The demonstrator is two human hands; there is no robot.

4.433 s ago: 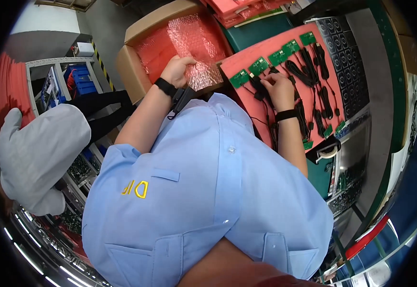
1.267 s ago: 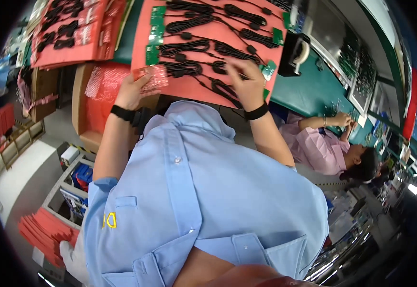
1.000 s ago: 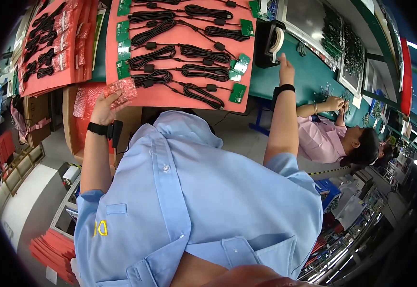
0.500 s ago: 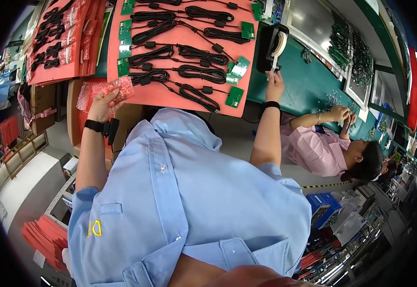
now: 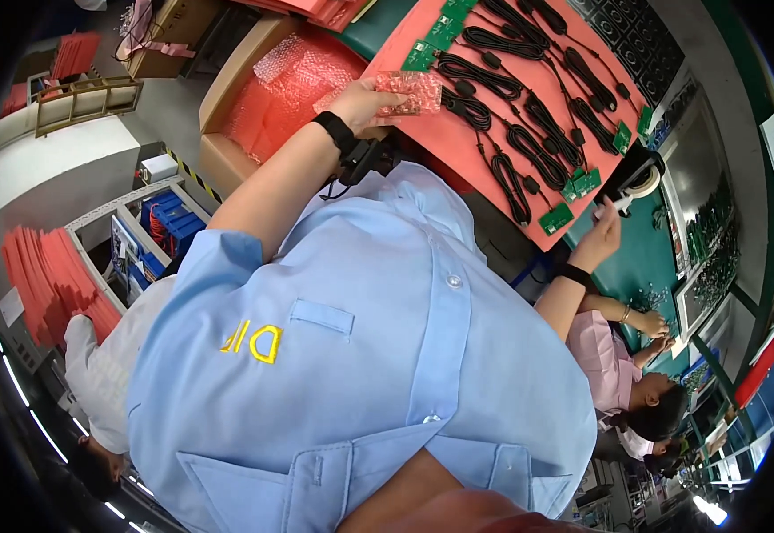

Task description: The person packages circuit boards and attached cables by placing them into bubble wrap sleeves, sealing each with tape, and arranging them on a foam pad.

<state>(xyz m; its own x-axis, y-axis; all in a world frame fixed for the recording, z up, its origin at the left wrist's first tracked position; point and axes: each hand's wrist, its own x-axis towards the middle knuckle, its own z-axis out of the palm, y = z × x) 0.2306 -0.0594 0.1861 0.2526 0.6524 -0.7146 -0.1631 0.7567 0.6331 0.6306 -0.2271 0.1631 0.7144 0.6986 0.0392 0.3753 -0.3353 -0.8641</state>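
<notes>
My left hand (image 5: 363, 107) is closed on a piece of pink bubble wrap (image 5: 415, 93), held over the left edge of a pink sheet (image 5: 476, 155). Whether anything is inside the wrap cannot be made out. On that sheet lie several coiled black cables (image 5: 542, 147) with small green circuit boards (image 5: 556, 218) at their ends. To the right stands a black tape dispenser (image 5: 629, 169) with a pale roll of tape (image 5: 645, 184). My right hand (image 5: 598, 238) is beside its front, thumb and fingers pinched on the strip of tape (image 5: 614, 208).
A cardboard box (image 5: 227, 111) with pink bubble wrap inside stands left of the sheet. A green work surface (image 5: 640, 238) runs along the right, with metal trays (image 5: 707, 186) of parts. A person in pink (image 5: 600, 360) works there; another in white (image 5: 107, 355) is at the lower left.
The view has turned, so the sheet and cables appear farther right and tilted, and the box shows more fully. Both hands keep their holds, on the bubble wrap and at the dispenser.
</notes>
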